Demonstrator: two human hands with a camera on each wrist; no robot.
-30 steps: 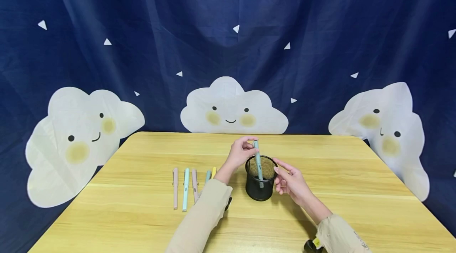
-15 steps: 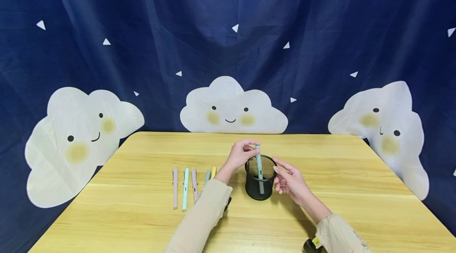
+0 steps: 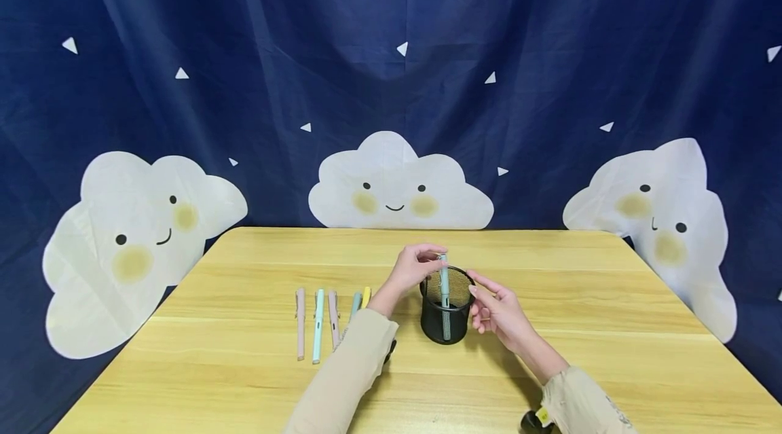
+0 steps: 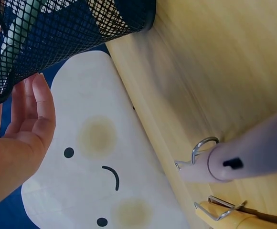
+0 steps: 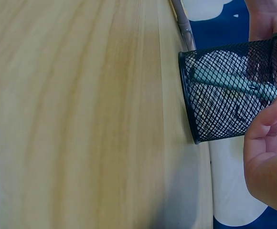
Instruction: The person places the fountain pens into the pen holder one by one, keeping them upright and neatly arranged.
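Observation:
A black wire-mesh pen holder point(image 3: 435, 325) stands upright on the table. My left hand point(image 3: 411, 269) pinches a grey-green pen point(image 3: 444, 284) near its top end. That pen stands almost upright inside the pen holder, its lower end visible through the mesh near the bottom. With thumb and forefinger, my right hand point(image 3: 502, 312) holds the holder's rim from the right. In the right wrist view the pen point(image 5: 229, 82) shows through the mesh, and the right hand point(image 5: 270, 143) is at the rim. The left hand point(image 4: 26, 121) appears beside the rim in the left wrist view.
Left of the holder, several pens lie roughly side by side: a mauve pen point(image 3: 301, 325), a mint pen point(image 3: 318, 325), another mauve pen point(image 3: 333, 318), a teal pen point(image 3: 356, 301) and a yellow pen point(image 3: 367, 295). The left sleeve point(image 3: 351, 359) partly covers some. A blue cloud-print curtain point(image 3: 275, 81) hangs behind the table.
My left hand has lowered, and the grey-green pen has slid deeper into the pen holder. My right hand has stayed at the rim.

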